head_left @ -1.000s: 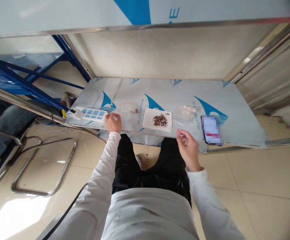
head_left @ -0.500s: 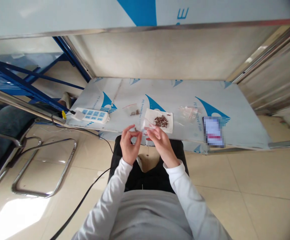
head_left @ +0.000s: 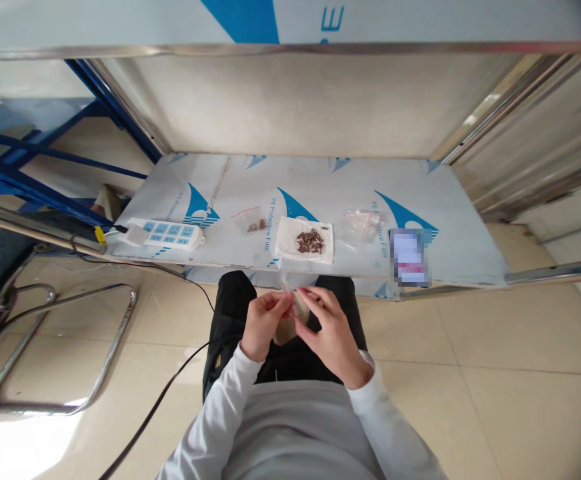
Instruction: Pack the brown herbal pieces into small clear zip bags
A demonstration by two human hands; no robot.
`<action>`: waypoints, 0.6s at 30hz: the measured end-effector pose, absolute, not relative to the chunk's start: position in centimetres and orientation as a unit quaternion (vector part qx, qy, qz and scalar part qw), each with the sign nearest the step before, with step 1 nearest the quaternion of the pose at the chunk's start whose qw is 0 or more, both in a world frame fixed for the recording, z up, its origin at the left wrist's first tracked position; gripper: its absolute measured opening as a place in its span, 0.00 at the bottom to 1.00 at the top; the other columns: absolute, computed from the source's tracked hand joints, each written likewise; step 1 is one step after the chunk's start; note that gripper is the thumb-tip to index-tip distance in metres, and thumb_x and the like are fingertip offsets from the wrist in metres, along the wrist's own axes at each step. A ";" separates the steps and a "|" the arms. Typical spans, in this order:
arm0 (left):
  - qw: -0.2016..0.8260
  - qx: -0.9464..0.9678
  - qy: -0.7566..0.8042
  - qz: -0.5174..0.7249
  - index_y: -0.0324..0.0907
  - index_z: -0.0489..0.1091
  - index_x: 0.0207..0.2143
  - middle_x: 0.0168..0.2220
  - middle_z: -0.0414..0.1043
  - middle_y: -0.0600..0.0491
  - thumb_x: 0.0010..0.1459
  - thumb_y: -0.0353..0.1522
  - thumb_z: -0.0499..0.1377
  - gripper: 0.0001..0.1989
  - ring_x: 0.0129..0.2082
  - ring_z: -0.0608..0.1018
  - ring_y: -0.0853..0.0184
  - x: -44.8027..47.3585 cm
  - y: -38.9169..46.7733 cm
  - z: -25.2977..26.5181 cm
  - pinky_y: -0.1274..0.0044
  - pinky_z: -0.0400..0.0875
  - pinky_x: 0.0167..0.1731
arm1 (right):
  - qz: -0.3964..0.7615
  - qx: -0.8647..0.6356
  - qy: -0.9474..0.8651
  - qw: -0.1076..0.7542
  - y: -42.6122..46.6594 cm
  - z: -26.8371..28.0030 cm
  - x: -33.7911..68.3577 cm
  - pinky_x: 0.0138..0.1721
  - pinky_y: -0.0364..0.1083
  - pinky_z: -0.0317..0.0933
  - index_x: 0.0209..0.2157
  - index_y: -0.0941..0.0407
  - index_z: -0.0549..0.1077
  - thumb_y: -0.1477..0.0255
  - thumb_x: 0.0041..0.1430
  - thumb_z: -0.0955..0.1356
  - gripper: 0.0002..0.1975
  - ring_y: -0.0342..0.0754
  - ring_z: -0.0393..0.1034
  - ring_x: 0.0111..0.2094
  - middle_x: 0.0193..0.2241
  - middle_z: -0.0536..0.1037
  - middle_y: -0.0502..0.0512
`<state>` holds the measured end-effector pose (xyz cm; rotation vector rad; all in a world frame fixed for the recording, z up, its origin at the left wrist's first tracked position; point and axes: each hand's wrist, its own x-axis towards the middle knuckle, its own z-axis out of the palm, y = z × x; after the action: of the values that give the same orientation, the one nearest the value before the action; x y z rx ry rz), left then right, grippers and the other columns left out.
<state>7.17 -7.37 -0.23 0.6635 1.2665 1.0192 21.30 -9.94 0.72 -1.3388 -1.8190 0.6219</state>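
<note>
left hand (head_left: 264, 325): you're pinching a small clear bag (head_left: 300, 307) | right hand (head_left: 334, 335): you're spreading thumb and fingers beside it | brown pieces (head_left: 310, 241): lying on white pad (head_left: 285, 241)

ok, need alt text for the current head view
A bare left hand pinches a small clear plastic bag above black trousers, the right hand alongside. Beyond, on a grey table, a white square sheet bears small brown pieces, flanked by clear plastic bags, a white rectangular power strip far left, a pixelated black-edged phone far right.
</note>
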 end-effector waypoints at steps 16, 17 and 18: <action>0.819 0.061 0.412 0.396 0.37 0.76 0.26 0.25 0.76 0.53 0.43 0.38 0.72 0.14 0.28 0.77 0.71 8.5 -9.7 -1.5 0.80 0.72 0.32 | 0.412 -0.589 -0.543 0.435 -11.7 1.0 20.8 0.33 0.47 0.73 0.34 0.54 0.79 0.65 0.54 0.72 0.08 0.50 0.77 0.30 0.31 0.82 0.55; 0.824 0.059 0.405 0.392 0.37 0.76 0.26 0.25 0.76 0.52 0.43 0.38 0.72 0.14 0.28 0.77 0.70 8.5 -9.8 -1.6 0.80 0.72 0.33 | 0.405 -0.590 -0.547 0.435 -11.8 1.0 20.8 0.32 0.47 0.73 0.34 0.54 0.79 0.65 0.54 0.73 0.08 0.50 0.77 0.29 0.31 0.82 0.55; 0.828 0.055 0.403 0.386 0.37 0.75 0.26 0.25 0.75 0.53 0.43 0.39 0.72 0.15 0.27 0.77 0.71 8.6 -9.9 -1.7 0.80 0.72 0.32 | 0.407 -0.588 -0.545 0.438 -11.9 1.0 20.9 0.32 0.47 0.73 0.33 0.54 0.79 0.65 0.53 0.73 0.08 0.50 0.77 0.29 0.30 0.81 0.55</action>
<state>8.55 -9.87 -1.68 0.1164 0.8566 0.8204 20.87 -11.85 0.99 -1.4614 -1.3554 1.0114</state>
